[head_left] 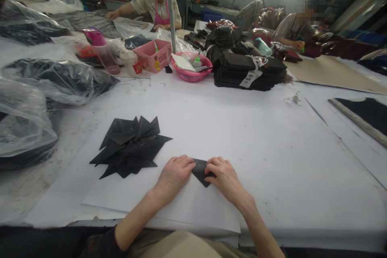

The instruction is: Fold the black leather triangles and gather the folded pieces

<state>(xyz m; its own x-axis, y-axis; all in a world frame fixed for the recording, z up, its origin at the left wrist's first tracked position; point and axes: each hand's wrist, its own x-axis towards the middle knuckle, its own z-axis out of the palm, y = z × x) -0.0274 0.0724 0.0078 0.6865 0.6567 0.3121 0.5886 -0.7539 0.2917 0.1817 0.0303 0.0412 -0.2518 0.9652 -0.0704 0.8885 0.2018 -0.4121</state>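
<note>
One small black, pointed piece of flat material [200,172] lies on the white-covered desk [272,137], near its near edge, between the left hand [177,171] and the right hand [223,175]. The left fingers curl together at its left corner; whether they pinch or only press it, I cannot tell. The right fingers and thumb are bent in around its right side, gripping it. To the left and a little farther lies a loose heap of black, sharp-cornered flat pieces [130,147], apart from both hands. Farther off stand a round pink plastic basin [191,75] and, right of it, a black stack of flat layers [229,74] with a white tag [250,78]. Clear plastic bags [24,117] sit at left.
</note>
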